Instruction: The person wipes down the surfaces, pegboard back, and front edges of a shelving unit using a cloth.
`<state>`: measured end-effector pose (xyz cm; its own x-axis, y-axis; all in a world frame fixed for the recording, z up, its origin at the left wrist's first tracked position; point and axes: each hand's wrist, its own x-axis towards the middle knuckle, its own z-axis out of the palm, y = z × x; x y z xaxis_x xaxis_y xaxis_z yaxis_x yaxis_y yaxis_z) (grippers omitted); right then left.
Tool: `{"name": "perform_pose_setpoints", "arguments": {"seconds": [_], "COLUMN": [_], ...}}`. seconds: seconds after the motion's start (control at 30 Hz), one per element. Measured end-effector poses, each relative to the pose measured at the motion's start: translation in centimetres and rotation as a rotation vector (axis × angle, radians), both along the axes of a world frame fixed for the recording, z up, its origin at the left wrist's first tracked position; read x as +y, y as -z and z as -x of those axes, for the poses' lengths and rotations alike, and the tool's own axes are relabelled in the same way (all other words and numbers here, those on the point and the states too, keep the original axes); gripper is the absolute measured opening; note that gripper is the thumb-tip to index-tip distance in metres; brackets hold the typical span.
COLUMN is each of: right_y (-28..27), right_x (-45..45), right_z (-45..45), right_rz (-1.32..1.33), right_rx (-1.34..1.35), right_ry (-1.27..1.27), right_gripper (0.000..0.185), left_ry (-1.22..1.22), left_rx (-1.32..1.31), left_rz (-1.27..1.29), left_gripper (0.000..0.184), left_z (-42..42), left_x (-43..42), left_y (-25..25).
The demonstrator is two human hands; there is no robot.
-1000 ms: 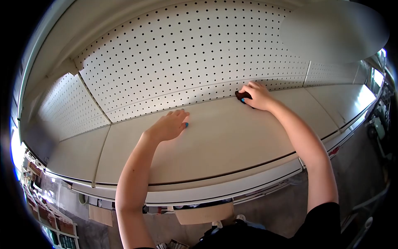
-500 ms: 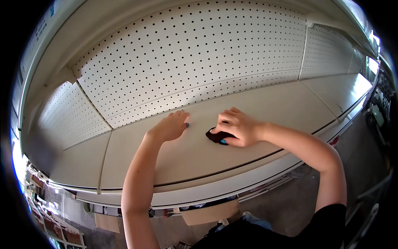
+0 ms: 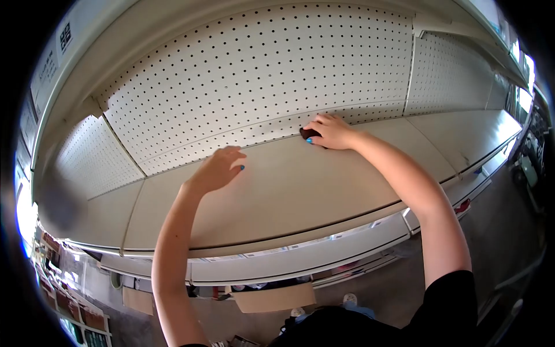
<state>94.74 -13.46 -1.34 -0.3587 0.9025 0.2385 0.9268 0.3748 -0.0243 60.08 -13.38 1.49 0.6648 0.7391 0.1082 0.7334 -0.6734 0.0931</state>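
Pale shelf (image 3: pixel 289 191) w/ dark pad (image 3: pixel 309 133), poss. cloth, at its rear, just beside the perforated back panel (image 3: pixel 260 75). R hand (image 3: pixel 336 134) has it: fingers part-curled over the top, thumb on the near side, approx. half closed. L hand (image 3: pixel 215 169) is near the rear edge, fingers loosely open, nothing visible in them; can't tell if it touches. Below the shelf front I see a cardboard box (image 3: pixel 274 299), & further down a shoe (image 3: pixel 350 298) on the floor (image 3: pixel 393 286). From my remote seat I'd judge: hold pad flat, press evenly w/ fingertips, wrist low, knuckles off the panel.
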Motion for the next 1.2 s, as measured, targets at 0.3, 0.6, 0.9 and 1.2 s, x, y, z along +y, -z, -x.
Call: {"name": "perform_pose_setpoints", "arguments": {"seconds": [0.3,0.6,0.9,1.2], "right_y": [-3.4,1.8,1.8,0.0], "right_x": [-5.0,-3.8,-3.8,-4.8], "right_z": [-7.4,-11.6,-11.8,-10.7], "right_rz": [0.069,0.044,0.124,0.214], "right_rx": [0.151,0.198,0.220,0.154], "right_ry": [-0.010,-0.046,-0.047,0.021], "right_gripper": [0.060,0.060,0.058,0.055], "left_ry": [0.021,0.061,-0.006,0.313], "left_rx": [-0.162,-0.006,-0.060,-0.118], "left_rz": [-0.239,-0.121,-0.197,-0.026], "left_gripper": [0.025,0.051,0.045,0.058], "left_z": [-15.2,-23.1,-15.6,-14.0], "left_x": [-2.9,0.5,-2.0,-5.9], "left_y": [-0.3,0.9,2.3,2.0]}}
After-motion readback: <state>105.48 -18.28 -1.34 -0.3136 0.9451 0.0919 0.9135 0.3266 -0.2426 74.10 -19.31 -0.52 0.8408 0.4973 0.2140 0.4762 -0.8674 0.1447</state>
